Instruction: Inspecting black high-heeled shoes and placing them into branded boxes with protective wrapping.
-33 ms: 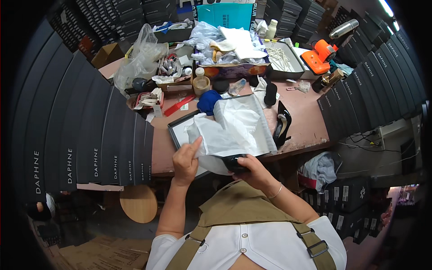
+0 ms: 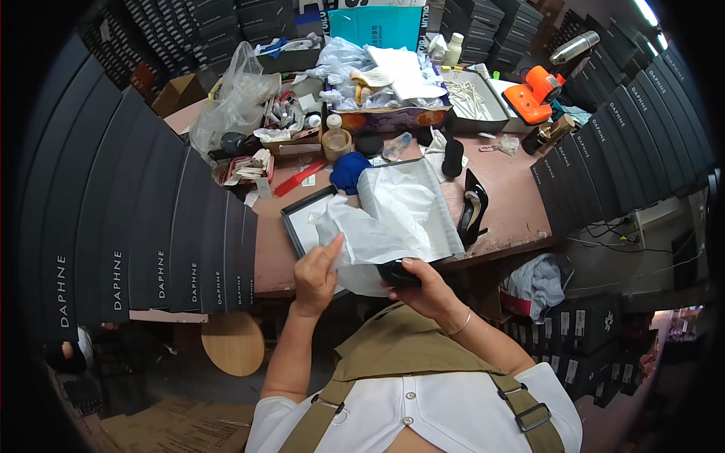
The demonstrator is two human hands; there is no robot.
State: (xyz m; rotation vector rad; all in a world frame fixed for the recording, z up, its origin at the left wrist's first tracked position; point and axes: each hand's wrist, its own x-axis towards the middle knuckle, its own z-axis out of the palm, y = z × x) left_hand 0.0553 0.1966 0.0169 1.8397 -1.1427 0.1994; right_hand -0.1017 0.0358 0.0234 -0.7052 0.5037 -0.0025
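A glossy black shoe [image 2: 398, 273] is gripped in my right hand [image 2: 432, 290] at the table's front edge. White tissue paper [image 2: 370, 234] covers much of it, so only a dark part shows. My left hand [image 2: 316, 278] pinches the left edge of the tissue, its index finger stretched upward along the sheet. Beyond my hands, an open shoe box [image 2: 451, 219] lined with more white tissue lies on the table. Its grey-edged lid [image 2: 300, 219] sits to the left, partly under the sheet. A black high-heeled shoe [image 2: 473, 208] rests on its side right of the box.
Stacked dark shoe boxes [image 2: 151, 204] wall the left, with more boxes [image 2: 604, 143] at right. A blue cloth ball [image 2: 350, 172], a red comb [image 2: 300, 178], a jar [image 2: 337, 140] and a carton of crumpled paper [image 2: 389, 119] stand behind. An orange device [image 2: 532, 97] is back right.
My left hand has shifted slightly right and down with the tissue edge. The paper's lower part has moved a little around the shoe in my right hand.
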